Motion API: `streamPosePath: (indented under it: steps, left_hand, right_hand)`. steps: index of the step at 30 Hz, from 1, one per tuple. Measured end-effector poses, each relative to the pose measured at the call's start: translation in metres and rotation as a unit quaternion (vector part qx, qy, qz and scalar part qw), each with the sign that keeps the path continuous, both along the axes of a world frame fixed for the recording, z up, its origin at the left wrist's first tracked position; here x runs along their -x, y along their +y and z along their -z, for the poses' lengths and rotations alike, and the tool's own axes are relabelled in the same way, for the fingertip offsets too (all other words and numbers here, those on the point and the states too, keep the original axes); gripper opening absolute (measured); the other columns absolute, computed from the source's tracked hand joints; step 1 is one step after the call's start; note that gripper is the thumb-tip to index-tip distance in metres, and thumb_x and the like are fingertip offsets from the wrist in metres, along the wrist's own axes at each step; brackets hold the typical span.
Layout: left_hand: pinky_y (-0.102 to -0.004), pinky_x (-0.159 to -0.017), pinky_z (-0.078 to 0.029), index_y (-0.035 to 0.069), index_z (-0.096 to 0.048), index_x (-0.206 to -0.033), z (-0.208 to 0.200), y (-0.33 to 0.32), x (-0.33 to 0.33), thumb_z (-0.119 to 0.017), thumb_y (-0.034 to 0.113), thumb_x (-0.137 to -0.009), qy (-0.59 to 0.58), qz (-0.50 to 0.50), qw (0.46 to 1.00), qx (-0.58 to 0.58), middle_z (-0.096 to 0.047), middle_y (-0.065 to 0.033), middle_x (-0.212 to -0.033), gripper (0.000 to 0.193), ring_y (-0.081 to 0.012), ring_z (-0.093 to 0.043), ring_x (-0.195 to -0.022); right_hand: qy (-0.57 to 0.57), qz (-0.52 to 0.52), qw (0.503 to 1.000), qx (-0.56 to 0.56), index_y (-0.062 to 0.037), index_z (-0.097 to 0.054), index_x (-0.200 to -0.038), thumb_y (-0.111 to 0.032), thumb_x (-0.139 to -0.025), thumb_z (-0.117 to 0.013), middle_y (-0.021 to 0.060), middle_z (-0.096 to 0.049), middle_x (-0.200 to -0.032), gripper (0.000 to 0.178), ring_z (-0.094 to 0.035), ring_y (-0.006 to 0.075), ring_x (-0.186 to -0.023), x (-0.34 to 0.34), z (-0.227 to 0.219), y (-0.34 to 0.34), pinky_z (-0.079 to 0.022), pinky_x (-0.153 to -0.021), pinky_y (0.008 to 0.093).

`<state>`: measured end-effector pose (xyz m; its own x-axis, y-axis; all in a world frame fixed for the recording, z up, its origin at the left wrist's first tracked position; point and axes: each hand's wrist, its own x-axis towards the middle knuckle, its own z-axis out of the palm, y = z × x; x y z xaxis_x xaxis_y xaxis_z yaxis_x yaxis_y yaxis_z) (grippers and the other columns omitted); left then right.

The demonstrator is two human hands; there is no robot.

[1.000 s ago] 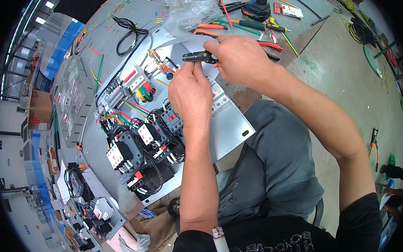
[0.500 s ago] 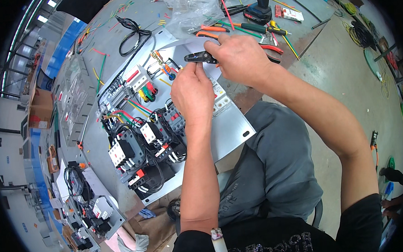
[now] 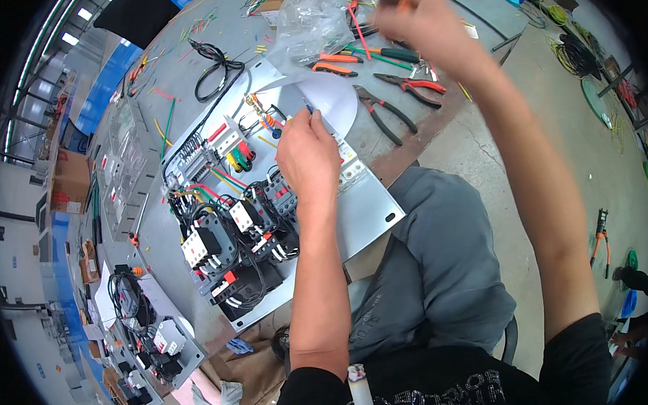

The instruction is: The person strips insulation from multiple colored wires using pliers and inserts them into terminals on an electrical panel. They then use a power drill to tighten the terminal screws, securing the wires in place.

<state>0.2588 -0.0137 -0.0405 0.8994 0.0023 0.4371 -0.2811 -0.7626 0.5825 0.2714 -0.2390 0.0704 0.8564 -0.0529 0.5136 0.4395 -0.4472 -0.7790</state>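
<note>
A person sat at a grey workbench [image 3: 203,43], seen from above. Their left hand [image 3: 308,155] rested over a metal mounting panel [image 3: 369,207], its fingers pressed together in a pinch around a short blue wire [image 3: 308,108] that stuck out toward the far side. The hand sat just right of a row of terminal blocks [image 3: 217,146] and just beyond a cluster of black contactors [image 3: 230,238], which were joined by red, green and yellow wires.

The right hand [image 3: 416,11] was raised far to the right, above the tools. It was blurred, so whether it gripped anything could not be told, though a hint of orange showed at the fingers.

Beneath that hand, on the bench, lay red-handled pliers [image 3: 406,84], black-handled pliers [image 3: 374,110], an orange-handled cutter [image 3: 334,64] and a green-handled screwdriver [image 3: 393,52]. A clear plastic bag [image 3: 309,25] sat just left of them, and a coil of black cable [image 3: 216,68] lay farther left. A white sheet [image 3: 333,102] lay on the panel's far end.
</note>
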Motion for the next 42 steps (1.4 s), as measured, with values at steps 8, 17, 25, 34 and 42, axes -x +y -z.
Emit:
streamPosePath:
  steps: [8, 17, 25, 34, 42]
  left_hand:
    - [-0.0506, -0.091, -0.054, -0.008, -0.068, -0.126, -0.004, 0.012, 0.037, -0.067, 0.009, -0.098, -0.007, 0.051, 0.998, 0.023, -0.068, -0.0282, -0.127, 0.033, -0.0452, -0.07, -0.104]
    - [-0.0541, -0.099, -0.052, -0.01, -0.053, -0.138, -0.006, 0.007, 0.049, -0.065, 0.016, -0.1, 0.003, 0.06, 0.993, -0.103, -0.055, -0.0343, -0.144, 0.048, -0.0497, -0.063, -0.118]
    - [-0.0519, -0.093, -0.053, -0.009, -0.055, -0.13, -0.007, 0.002, 0.046, -0.069, 0.014, -0.094, 0.021, 0.1, 0.988, -0.12, -0.056, -0.034, -0.14, 0.045, -0.046, -0.068, -0.105]
    - [-0.0503, -0.095, -0.052, -0.01, -0.052, -0.137, -0.006, 0.003, 0.043, -0.068, 0.017, -0.096, 0.038, 0.087, 0.987, -0.128, -0.052, -0.0355, -0.148, 0.051, -0.0435, -0.069, -0.109]
    - [-0.0504, -0.095, -0.052, -0.01, -0.052, -0.138, -0.003, 0.003, 0.04, -0.068, 0.016, -0.096, 0.03, 0.091, 0.989, -0.114, -0.047, -0.0362, -0.154, 0.052, -0.0431, -0.069, -0.11]
  right_hand:
    - [0.081, 0.027, 0.971, 0.225, -0.0046, -0.069, -0.129, -0.008, -0.086, -0.071, 0.0172, -0.071, -0.102, 0.044, -0.07, 0.0335, -0.092, 0.045, 0.085, 0.03, -0.055, -0.084, 0.043]
    - [-0.03, 0.041, 0.919, 0.39, -0.0063, -0.069, -0.109, -0.015, -0.079, -0.079, 0.0166, -0.068, -0.101, 0.032, -0.068, 0.037, -0.1, 0.036, 0.08, 0.068, -0.05, -0.089, 0.0482]
    - [-0.047, 0.055, 0.891, 0.448, -0.0034, -0.07, -0.103, -0.019, -0.076, -0.081, 0.0162, -0.071, -0.098, 0.033, -0.07, 0.0364, -0.098, 0.025, 0.079, 0.077, -0.053, -0.085, 0.0491]
    - [-0.049, 0.048, 0.885, 0.461, -0.0037, -0.07, -0.101, -0.019, -0.075, -0.082, 0.0154, -0.07, -0.097, 0.032, -0.07, 0.035, -0.101, 0.02, 0.08, 0.079, -0.054, -0.085, 0.0471]
    - [-0.036, 0.049, 0.888, 0.455, -0.0031, -0.07, -0.103, -0.019, -0.075, -0.083, 0.0158, -0.071, -0.098, 0.034, -0.07, 0.0352, -0.102, 0.02, 0.08, 0.079, -0.054, -0.085, 0.047]
